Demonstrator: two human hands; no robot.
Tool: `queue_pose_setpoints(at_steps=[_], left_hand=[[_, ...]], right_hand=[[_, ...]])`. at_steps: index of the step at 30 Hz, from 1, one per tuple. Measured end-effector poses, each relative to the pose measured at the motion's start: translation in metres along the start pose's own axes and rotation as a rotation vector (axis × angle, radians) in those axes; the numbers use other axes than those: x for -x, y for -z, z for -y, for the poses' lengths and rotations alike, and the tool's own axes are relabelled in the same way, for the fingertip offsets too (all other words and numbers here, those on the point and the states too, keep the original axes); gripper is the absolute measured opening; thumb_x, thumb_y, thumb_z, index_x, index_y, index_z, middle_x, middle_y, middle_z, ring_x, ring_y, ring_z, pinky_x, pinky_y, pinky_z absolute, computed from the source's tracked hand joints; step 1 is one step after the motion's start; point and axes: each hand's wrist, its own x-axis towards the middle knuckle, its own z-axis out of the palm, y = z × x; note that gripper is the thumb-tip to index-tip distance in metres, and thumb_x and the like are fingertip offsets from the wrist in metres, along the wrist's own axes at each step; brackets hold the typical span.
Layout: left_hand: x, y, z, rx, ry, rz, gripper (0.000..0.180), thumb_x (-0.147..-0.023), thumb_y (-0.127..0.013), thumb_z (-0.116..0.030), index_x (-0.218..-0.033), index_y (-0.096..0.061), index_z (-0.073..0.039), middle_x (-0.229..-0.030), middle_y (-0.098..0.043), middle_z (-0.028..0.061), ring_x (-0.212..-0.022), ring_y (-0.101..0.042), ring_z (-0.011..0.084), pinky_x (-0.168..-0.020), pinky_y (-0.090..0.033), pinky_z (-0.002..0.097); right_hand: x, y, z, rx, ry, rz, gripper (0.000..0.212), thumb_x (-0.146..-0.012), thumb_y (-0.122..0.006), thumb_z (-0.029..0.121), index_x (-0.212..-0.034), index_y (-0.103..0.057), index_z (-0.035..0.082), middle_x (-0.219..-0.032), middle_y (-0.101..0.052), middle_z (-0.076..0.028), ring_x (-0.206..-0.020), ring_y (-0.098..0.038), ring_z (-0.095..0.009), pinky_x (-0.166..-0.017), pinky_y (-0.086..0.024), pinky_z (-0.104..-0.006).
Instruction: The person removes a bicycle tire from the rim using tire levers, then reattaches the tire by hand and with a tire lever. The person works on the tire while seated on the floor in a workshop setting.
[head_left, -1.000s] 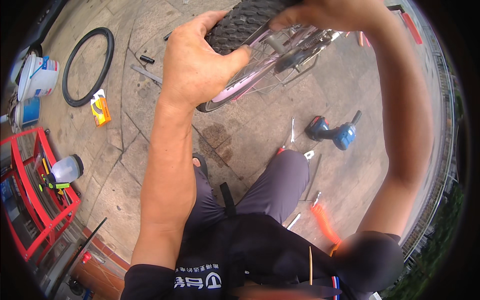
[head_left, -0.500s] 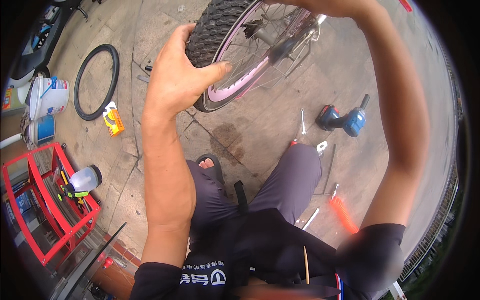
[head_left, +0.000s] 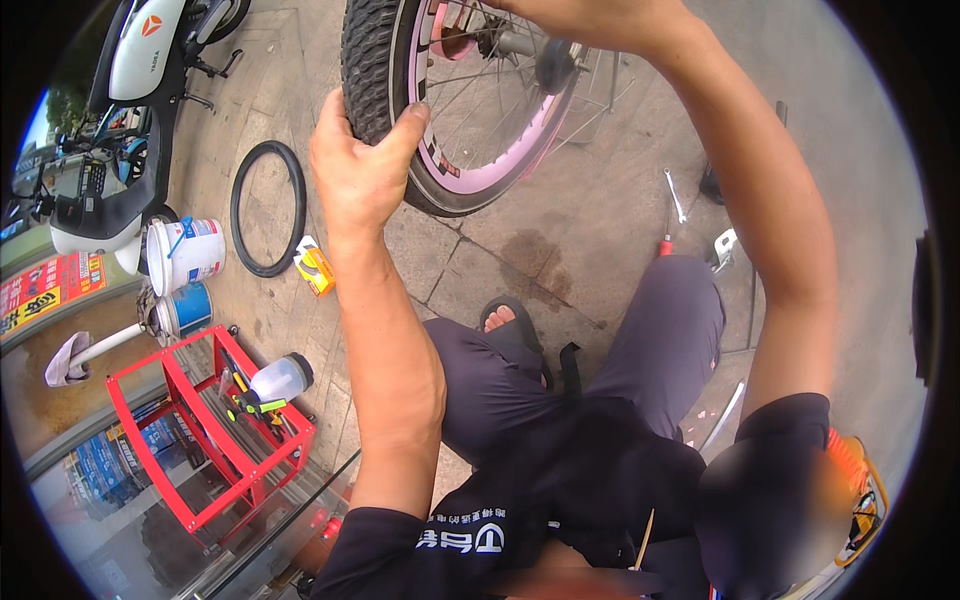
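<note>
Knobby bicycle tire [head_left: 368, 70] pinched between thumb and fingers of left hand [head_left: 362, 185]; right hand [head_left: 605, 18] cropped above, finger state cannot be told.

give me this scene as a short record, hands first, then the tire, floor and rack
left hand: gripping the tire
right hand: cut by the top edge, hold unclear
tire: black, knobby, around a pink rim
floor, left: black ring, yellow box beside it
floor, right: wrench
red rack: bottle on it
</note>
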Motion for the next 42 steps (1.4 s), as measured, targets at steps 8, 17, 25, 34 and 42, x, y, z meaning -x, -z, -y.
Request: queue_pose_setpoints(at_steps=[8,17,25,34,42], left_hand=[[-0.004,-0.009,0.004,-0.091,-0.035,-0.001,0.045,-0.082,-0.082,-0.008,-0.12,-0.062,0.006,-0.109,-0.071,0.0132,-0.091,-0.068,0.0183,-0.086,-0.054,0.0307],[-0.012,-0.005,0.014,-0.119,-0.042,-0.019,0.046,-0.086,-0.079,-0.006,-0.126,-0.059,0.006,-0.111,-0.07,0.0117,-0.093,-0.068,0.017,-0.085,-0.055,0.0292],[-0.007,-0.006,0.006,-0.179,-0.003,-0.112,0.056,-0.084,-0.082,-0.016,-0.128,-0.057,0.008,-0.117,-0.068,0.0149,-0.097,-0.067,0.0206,-0.089,-0.053,0.0318],[-0.016,-0.003,0.008,-0.114,0.018,-0.071,0.054,-0.085,-0.08,-0.01,-0.131,-0.056,0.007,-0.12,-0.067,0.0151,-0.101,-0.066,0.0217,-0.091,-0.055,0.0344],[-0.012,-0.003,0.009,-0.229,0.014,-0.161,0.054,-0.083,-0.083,-0.017,-0.124,-0.061,0.011,-0.12,-0.068,0.0162,-0.097,-0.068,0.0221,-0.086,-0.058,0.0347]], right_hand=[[0.302,0.096,0.062,0.093,-0.994,-0.373,0.022,-0.09,-0.075,0.011,-0.111,-0.074,0.005,-0.1,-0.075,-0.008,-0.084,-0.071,-0.014,-0.078,-0.055,-0.0262],[0.573,0.181,0.124,0.824,-1.794,-0.029,0.033,-0.092,-0.067,0.022,-0.122,-0.069,0.008,-0.108,-0.074,-0.014,-0.103,-0.07,-0.03,-0.092,-0.053,-0.0388],[0.523,0.122,0.111,0.779,-1.636,-0.039,0.024,-0.09,-0.069,0.026,-0.105,-0.068,0.008,-0.096,-0.071,-0.013,-0.09,-0.069,-0.031,-0.08,-0.054,-0.0431],[0.475,0.047,0.13,0.359,-1.546,0.208,0.029,-0.09,-0.069,0.027,-0.111,-0.068,0.006,-0.104,-0.071,-0.018,-0.095,-0.068,-0.037,-0.084,-0.055,-0.044],[0.546,0.134,0.212,0.826,-1.818,-0.518,0.022,-0.089,-0.065,0.016,-0.108,-0.068,0.005,-0.099,-0.07,-0.016,-0.094,-0.068,-0.034,-0.088,-0.053,-0.0435]])
